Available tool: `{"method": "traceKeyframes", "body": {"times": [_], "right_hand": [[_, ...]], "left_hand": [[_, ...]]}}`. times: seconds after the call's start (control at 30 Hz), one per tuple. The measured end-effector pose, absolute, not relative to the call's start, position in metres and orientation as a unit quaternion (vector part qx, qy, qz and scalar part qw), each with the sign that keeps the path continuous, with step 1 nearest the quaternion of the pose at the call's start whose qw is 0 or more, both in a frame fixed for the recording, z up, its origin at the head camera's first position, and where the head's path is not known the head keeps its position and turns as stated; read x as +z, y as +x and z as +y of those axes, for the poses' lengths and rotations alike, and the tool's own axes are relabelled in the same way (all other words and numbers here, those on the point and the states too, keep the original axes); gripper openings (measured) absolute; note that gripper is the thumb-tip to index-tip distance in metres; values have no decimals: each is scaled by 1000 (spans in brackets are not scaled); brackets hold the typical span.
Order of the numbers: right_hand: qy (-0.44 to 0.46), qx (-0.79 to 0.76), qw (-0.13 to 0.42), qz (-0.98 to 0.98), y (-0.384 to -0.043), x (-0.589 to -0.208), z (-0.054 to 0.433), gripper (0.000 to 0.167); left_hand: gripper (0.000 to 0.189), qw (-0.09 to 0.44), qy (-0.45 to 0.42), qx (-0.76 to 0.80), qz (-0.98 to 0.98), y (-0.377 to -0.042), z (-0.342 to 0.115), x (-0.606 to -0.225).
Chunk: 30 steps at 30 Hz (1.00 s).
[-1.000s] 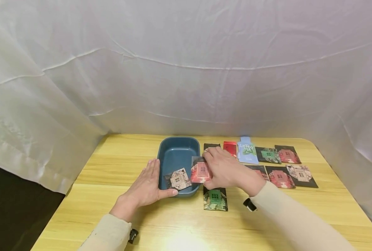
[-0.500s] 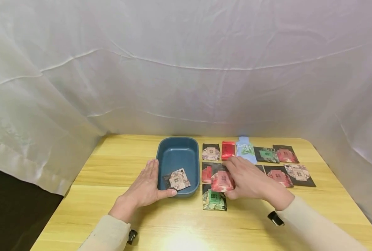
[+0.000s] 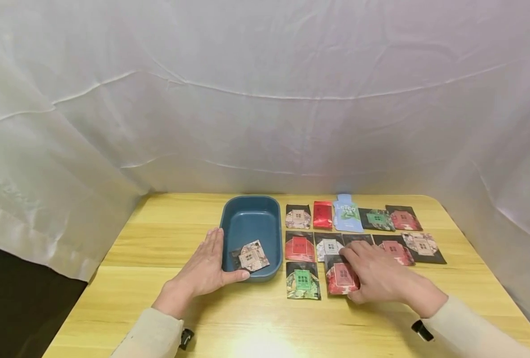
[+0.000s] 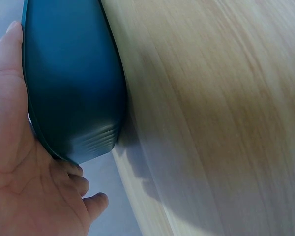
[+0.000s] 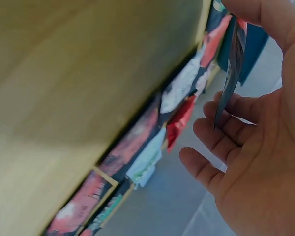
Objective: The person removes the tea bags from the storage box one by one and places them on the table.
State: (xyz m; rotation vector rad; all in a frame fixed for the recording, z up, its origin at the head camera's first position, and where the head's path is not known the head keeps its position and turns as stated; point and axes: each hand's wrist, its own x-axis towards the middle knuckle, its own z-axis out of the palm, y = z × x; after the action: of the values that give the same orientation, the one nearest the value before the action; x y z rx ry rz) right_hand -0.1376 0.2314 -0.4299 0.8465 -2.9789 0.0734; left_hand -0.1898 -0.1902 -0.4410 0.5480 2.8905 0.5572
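Observation:
My right hand (image 3: 377,274) pinches a black-and-red tea sachet (image 3: 342,276) just in front of the second row of sachets. In the right wrist view that sachet (image 5: 231,64) appears edge-on between thumb and fingers. With straight fingers, my left hand (image 3: 201,271) rests along the left side of a blue rectangular bin (image 3: 251,200), its thumb at the front rim. A floral tea sachet (image 3: 251,257) lies tilted inside the bin. Left of the held sachet, a green tea sachet (image 3: 303,281) lies flat. The left wrist view shows the bin's outer wall (image 4: 78,73) against my palm.
Right of the bin, sachets lie in rows on the wooden table (image 3: 166,219). The back row includes a shiny red packet (image 3: 323,215) and a light blue packet (image 3: 349,217). A red sachet (image 3: 299,246) and a white-fronted sachet (image 3: 328,245) lie in the second row. Pale cloth (image 3: 265,124) hangs behind.
My right hand has carried the black-and-red sachet from the bin's right rim rightward and down to a spot beside the green sachet. My left hand has stayed at the bin.

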Motion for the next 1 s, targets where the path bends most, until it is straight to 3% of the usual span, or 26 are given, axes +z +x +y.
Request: {"method": "traceKeyframes", "body": {"times": [0.37,1.0], "right_hand": [[264,43,-14,-964,-133,-449,227,93],[252,39,-23,-967,-135,-449,224,98]], "left_hand": [[136,72,182,187,963,-190,-190,-442],[136,79,178,187,963,-189,-189,-440]]}}
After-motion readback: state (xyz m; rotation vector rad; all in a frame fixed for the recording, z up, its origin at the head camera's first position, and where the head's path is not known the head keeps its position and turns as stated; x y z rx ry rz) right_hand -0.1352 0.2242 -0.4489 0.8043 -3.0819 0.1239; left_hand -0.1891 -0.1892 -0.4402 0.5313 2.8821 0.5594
